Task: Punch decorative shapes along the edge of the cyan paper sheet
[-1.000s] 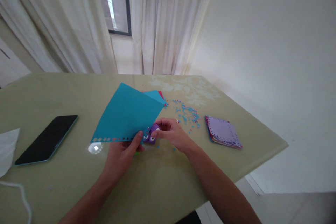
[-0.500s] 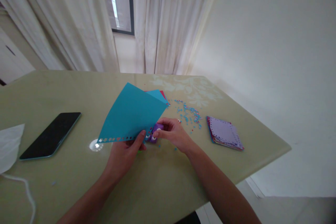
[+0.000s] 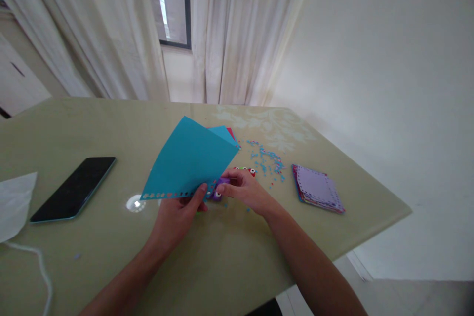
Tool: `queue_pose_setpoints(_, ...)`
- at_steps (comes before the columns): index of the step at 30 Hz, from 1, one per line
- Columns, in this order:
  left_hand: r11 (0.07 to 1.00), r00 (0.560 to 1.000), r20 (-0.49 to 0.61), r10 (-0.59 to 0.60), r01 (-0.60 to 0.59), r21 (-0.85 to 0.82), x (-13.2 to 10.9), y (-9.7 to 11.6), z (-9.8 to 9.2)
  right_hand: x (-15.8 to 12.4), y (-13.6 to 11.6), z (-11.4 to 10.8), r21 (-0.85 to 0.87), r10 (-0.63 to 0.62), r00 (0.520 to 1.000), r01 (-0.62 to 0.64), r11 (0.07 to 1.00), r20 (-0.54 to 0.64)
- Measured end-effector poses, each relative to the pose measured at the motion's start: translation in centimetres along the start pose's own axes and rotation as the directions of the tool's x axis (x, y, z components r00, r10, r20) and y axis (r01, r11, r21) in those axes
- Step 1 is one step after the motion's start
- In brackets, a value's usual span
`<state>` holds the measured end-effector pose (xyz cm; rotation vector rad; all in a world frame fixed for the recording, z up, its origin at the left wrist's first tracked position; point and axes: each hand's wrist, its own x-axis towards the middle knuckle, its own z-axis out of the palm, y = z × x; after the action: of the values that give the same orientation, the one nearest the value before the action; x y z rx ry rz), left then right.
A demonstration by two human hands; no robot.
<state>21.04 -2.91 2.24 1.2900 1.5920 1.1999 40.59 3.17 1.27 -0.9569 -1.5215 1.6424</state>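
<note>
My left hand pinches a sheet of blue paper by its near edge, thumb on top. A row of small punched holes runs along that edge. My right hand is closed around a small purple paper punch with eye-like dots, at the sheet's near right corner. My fingers partly cover the punch, so its jaw is hidden. Just behind my right hand lies a red punch with similar eyes, partly covered. A bit of something green shows under my left fingers.
Blue and red sheets lie behind the held paper. Small punched bits are scattered to the right. A stack of hole-edged paper squares sits farther right. At left are a black tablet, white paper and a white cable.
The view has shifted slightly. More of the red punch shows behind my right hand. Both hands keep their hold on the blue paper and the purple punch.
</note>
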Motion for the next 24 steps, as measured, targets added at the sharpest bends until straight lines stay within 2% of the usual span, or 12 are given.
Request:
queue_pose_setpoints(7,0.999,1.000,0.013,-0.024,0.023,0.039,-0.10,-0.40,-0.03,-0.08,-0.27,-0.06,-0.007,0.004,1.000,-0.004,1.000,0.000)
queue_pose_setpoints(13,0.999,1.000,0.004,-0.005,0.005,0.034,0.09,-0.58,0.07,-0.05,-0.01,-0.19,0.016,0.034,0.998,-0.035,0.999,0.043)
queue_pose_setpoints(24,0.999,0.999,0.002,-0.047,0.047,0.027,0.06,0.01,0.07,-0.02,0.12,-0.25,-0.002,0.060,0.997,-0.060,0.998,0.047)
